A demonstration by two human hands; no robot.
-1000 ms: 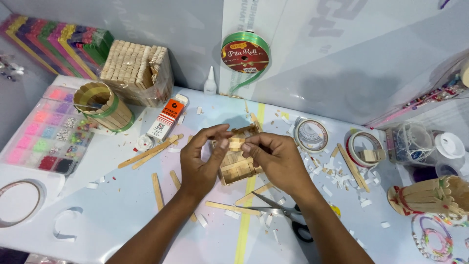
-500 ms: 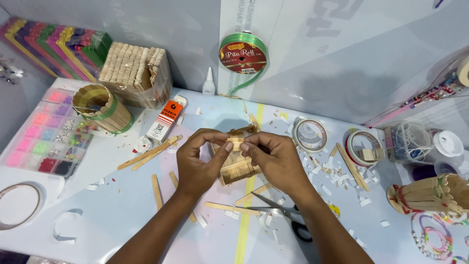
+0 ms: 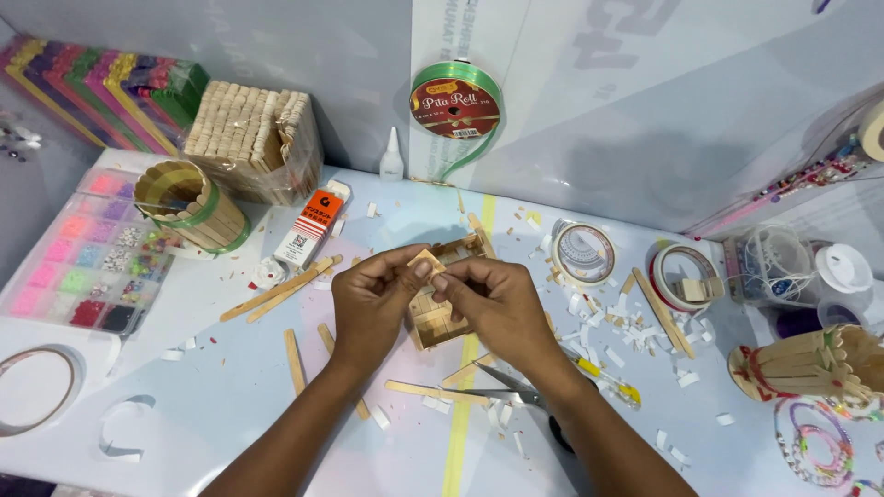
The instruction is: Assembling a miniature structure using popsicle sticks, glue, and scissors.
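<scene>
My left hand [image 3: 373, 304] and my right hand [image 3: 493, 308] meet over the middle of the table. Together their fingertips pinch a small square wooden piece [image 3: 425, 261]. Just below the fingers sits a small box built from wooden craft sticks [image 3: 440, 317], partly hidden by both hands. Loose craft sticks [image 3: 281, 290] lie on the table to the left of my left hand. A pair of scissors [image 3: 516, 394] lies under my right forearm.
A glue tube [image 3: 307, 230], a stick-sided round cup [image 3: 189, 204] and a wrapped bundle of sticks [image 3: 253, 138] stand at the back left. A bead tray [image 3: 78, 253] is at far left. Tape rolls [image 3: 582, 250] and a green ribbon spool [image 3: 456, 103] sit behind; paper scraps litter the right.
Both hands stay over the stick box. The fingers have shifted slightly, and the small square piece now shows tilted up between the fingertips.
</scene>
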